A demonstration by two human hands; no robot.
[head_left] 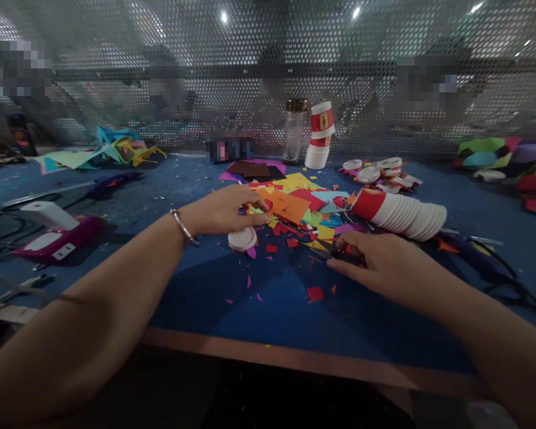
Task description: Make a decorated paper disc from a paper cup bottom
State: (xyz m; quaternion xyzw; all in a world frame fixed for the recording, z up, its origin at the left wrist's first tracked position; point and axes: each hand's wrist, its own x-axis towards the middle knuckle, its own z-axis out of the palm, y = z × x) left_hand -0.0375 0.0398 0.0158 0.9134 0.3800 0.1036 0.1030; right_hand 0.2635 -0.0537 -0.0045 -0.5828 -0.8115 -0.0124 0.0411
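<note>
My left hand (227, 208), with a silver bangle at its wrist, hovers at the near left of a pile of coloured paper scraps. Its thumb and fingers are apart, close to an orange paper piece (289, 206); whether the fingertips touch paper is unclear. Just below lies a white round lid (242, 239). On the right, my right hand (375, 256) is closed around the dark handles of scissors (322, 246), whose blades point left over the scraps. A stack of red and white paper cups (397, 211) lies on its side behind that hand.
At the back stand a clear bottle (293, 134) and upright paper cups (320, 136) before a perforated metal screen (232, 113). Round lids (368, 173) are heaped at right. Blue corded tools (477, 256) lie at both sides, near a purple power strip (62, 241) at left.
</note>
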